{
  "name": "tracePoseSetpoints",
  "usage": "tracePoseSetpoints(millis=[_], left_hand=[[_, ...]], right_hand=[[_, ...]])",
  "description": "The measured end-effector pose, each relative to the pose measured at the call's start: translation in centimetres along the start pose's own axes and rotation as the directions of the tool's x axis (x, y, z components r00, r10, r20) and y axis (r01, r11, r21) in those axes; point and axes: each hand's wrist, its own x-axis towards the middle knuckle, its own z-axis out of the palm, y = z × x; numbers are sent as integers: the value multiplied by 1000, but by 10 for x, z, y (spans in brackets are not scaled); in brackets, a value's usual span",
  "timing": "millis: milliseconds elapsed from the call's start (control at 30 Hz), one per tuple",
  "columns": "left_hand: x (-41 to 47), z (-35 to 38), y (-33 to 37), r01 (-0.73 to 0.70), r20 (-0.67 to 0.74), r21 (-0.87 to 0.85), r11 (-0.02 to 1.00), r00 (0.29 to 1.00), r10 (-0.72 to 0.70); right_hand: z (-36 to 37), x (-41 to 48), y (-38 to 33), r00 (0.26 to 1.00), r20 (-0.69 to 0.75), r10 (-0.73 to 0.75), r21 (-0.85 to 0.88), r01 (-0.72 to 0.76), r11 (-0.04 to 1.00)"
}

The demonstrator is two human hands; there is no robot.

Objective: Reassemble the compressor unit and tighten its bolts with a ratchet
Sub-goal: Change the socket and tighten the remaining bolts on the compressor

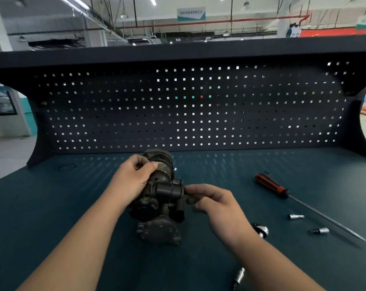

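The dirty grey compressor unit (159,198) lies lengthwise on the dark green bench top (72,206), its round flanged end toward me. My left hand (133,177) grips the far upper part of the body from the left. My right hand (215,204) is at the unit's right side, fingertips pinched against a black fitting there; whether they hold a bolt I cannot tell. The ratchet (259,231) lies on the bench behind my right wrist, its head showing there and the knurled handle (239,276) below my forearm.
A long screwdriver with a red and black handle (271,185) lies at the right, its shaft pointing toward the near right. Two small sockets (296,216) (320,230) lie beside it. A black O-ring (66,166) lies at the far left. A pegboard (198,110) backs the bench.
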Motion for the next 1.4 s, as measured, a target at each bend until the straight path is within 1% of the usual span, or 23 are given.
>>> tracePoseSetpoints(millis=[33, 67, 100, 133, 167, 233, 300, 400, 567, 667, 733, 800, 867, 900, 933, 967, 1000, 1033, 1100, 1167, 1233, 1300, 1400], left_hand=[[-2, -3, 3, -67, -35, 138, 988, 997, 72], [-7, -7, 8, -165, -84, 310, 936, 976, 200], [-14, -9, 17, -277, -86, 428, 860, 935, 344], [-22, -9, 29, -378, -47, 444, 812, 896, 442], [-31, -7, 41, -445, 27, 405, 798, 879, 477], [-49, 0, 61, -484, 160, 277, 830, 875, 457], [-62, 8, 69, -458, 229, 228, 859, 883, 409], [-70, 15, 69, -368, 287, 136, 920, 903, 319], [-72, 21, 68, -232, 335, -56, 971, 912, 237], [-72, 32, 64, -149, 399, -163, 975, 894, 203], [-72, 45, 59, -57, 385, -226, 972, 912, 143], [-72, 63, 55, 21, 342, -291, 956, 936, 83], [-77, 82, 49, 78, 310, -322, 944, 951, 27], [-81, 93, 43, 44, 290, -226, 973, 957, 24], [-85, 105, 35, -38, 279, -28, 999, 959, 44], [-91, 117, 29, -116, 289, 191, 975, 956, 58], [-97, 127, 25, -168, 321, 356, 919, 946, 48], [-101, 136, 21, -190, 369, 463, 866, 929, 6], [-105, 154, 22, -191, 418, 562, 805, 905, -78], [-103, 162, 24, -164, 425, 556, 815, 899, -109], [-100, 159, 20, -133, 439, 443, 887, 894, -86], [-97, 144, 17, -123, 474, 284, 951, 880, -28], [-91, 110, 29, -110, 389, 78, 991, 918, 72]], right_hand=[[-2, 4, -2, 999, -30, 17, -77, -19, 997], [-4, 7, -6, 998, -65, 21, -139, -30, 990], [-8, 11, -11, 994, -105, -5, -174, -14, 985], [-10, 14, -18, 989, -139, -55, -188, 29, 982], [-13, 15, -26, 983, -145, -116, -188, 88, 978], [-14, 14, -44, 974, -41, -221, -163, 212, 964], [-13, 8, -55, 961, 106, -254, -119, 266, 957], [-14, -2, -59, 950, 198, -243, -135, 272, 953], [-19, -8, -61, 927, 170, -334, -314, 372, 873], [-30, -8, -59, 938, 170, -302, -483, 346, 804], [-39, -8, -56, 953, 183, -241, -507, 301, 807], [-51, -6, -50, 972, 109, -210, -389, 236, 891], [-67, -1, -42, 986, -67, -154, -116, 146, 983], [-75, 2, -37, 985, -142, -101, 10, 103, 995], [-82, 4, -32, 981, -189, -42, 81, 58, 995], [-88, 4, -27, 978, -210, 17, 107, 6, 994], [-91, 5, -22, 974, -214, 70, 118, -46, 992], [-93, 6, -17, 968, -221, 122, 148, -91, 985], [-96, 9, -10, 945, -245, 218, 308, -138, 941], [-96, 12, -7, 915, -243, 322, 508, -162, 846], [-100, 14, -3, 895, -211, 393, 599, -199, 775], [-104, 13, -2, 902, -184, 391, 561, -231, 795], [-107, 7, -9, 958, -146, 248, 279, -201, 939]])
